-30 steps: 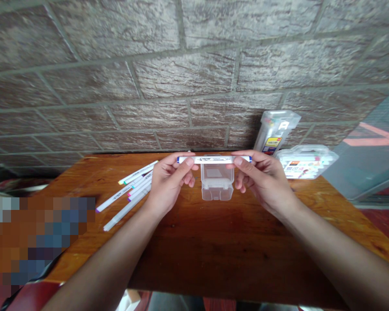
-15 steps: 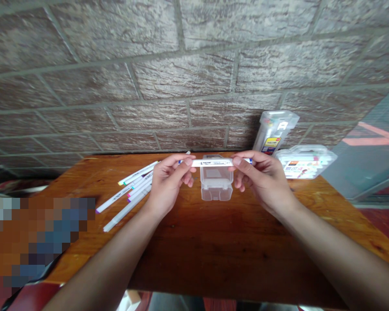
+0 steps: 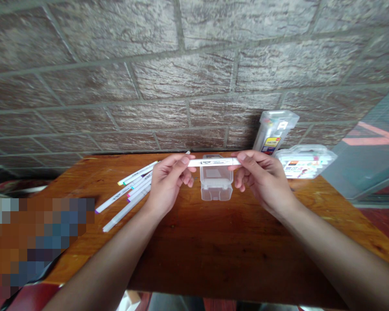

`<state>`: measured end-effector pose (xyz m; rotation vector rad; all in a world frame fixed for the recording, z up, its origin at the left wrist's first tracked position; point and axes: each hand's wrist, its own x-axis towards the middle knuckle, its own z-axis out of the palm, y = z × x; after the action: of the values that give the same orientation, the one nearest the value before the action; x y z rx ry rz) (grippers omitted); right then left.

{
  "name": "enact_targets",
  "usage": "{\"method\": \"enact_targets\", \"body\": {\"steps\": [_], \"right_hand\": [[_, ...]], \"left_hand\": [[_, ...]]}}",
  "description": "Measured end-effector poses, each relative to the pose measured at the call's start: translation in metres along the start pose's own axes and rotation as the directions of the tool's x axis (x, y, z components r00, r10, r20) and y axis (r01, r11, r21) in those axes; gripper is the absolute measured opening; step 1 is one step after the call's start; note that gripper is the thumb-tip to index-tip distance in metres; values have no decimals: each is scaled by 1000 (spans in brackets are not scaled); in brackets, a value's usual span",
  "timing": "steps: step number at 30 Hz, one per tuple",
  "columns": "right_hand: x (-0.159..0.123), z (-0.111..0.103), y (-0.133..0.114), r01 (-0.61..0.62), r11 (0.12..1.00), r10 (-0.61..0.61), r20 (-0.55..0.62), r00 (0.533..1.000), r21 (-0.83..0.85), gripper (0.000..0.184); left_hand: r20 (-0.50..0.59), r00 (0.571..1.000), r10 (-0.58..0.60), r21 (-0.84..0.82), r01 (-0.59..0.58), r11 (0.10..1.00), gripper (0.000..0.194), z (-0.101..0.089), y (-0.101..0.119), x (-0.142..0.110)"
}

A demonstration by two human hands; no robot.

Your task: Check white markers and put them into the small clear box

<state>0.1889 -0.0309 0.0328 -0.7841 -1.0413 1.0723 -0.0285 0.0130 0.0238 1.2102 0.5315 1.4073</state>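
A white marker (image 3: 213, 162) with black print is held level between my two hands, above the table. My left hand (image 3: 169, 181) pinches its left end between thumb and fingers. At the other end, my right hand (image 3: 262, 177) closes thumb and fingers on it. My fingers cover both tips of the marker. Behind and below it stands a small clear plastic case (image 3: 216, 185) with its lid up. Several white markers (image 3: 129, 198) with coloured ends lie in a loose pile left of my left hand, which hides part of them.
On the right of the wooden table (image 3: 194, 246) stand a tall clear marker box (image 3: 274, 134) and a clear carrying case (image 3: 306, 162) with a printed label. A brick-patterned wall (image 3: 194, 77) rises behind the table. A blurred-out patch covers the lower left.
My fingers have shifted on the marker's ends, and the blue tips that showed before are now covered. The hands stay in nearly the same place.
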Motion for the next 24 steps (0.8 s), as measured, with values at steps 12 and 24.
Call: {"method": "enact_targets", "body": {"steps": [12,24], "right_hand": [[0,1,2,45,998,-44,13,999,-41,27],[1,1,1,33,999,-33,20,999,-9,21]], "left_hand": [[-22,998,54,46,-53,998,19,0,-3,1],[-8,999,52,21,-52,998,18,-1,-3,1]]}}
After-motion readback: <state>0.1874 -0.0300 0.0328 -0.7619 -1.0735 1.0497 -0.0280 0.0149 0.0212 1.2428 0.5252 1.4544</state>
